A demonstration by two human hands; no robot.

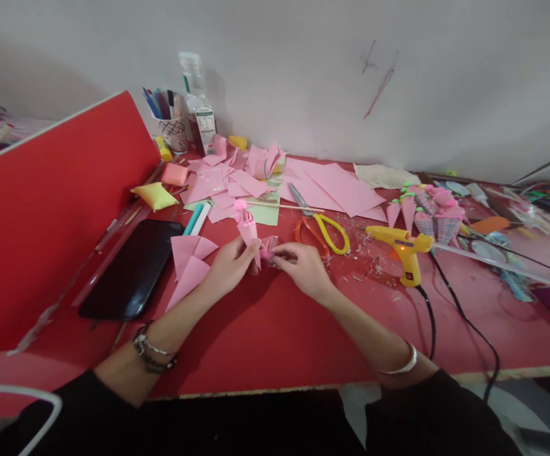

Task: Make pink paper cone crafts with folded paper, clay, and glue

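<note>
My left hand (234, 263) is closed around a small pink paper cone (249, 235), its tip pointing down and a pink fluffy piece showing at its top. Beside it, my right hand (300, 266) pinches a small clear plastic packet (268, 248) with something pink inside. The packet is close to the cone; whether the two touch I cannot tell. Just beyond the hands lie scissors (325, 231) with orange and yellow handles and a thin wooden stick (284, 206). Cut pink paper pieces (192, 266) rest left of my left hand.
A yellow glue gun (404, 250) with a lit orange light lies on the right, its black cord (469, 323) trailing off the edge. Behind it sit several finished cones (438, 212). At left are a black phone (135, 269), two markers (197, 218) and a red board (61, 215).
</note>
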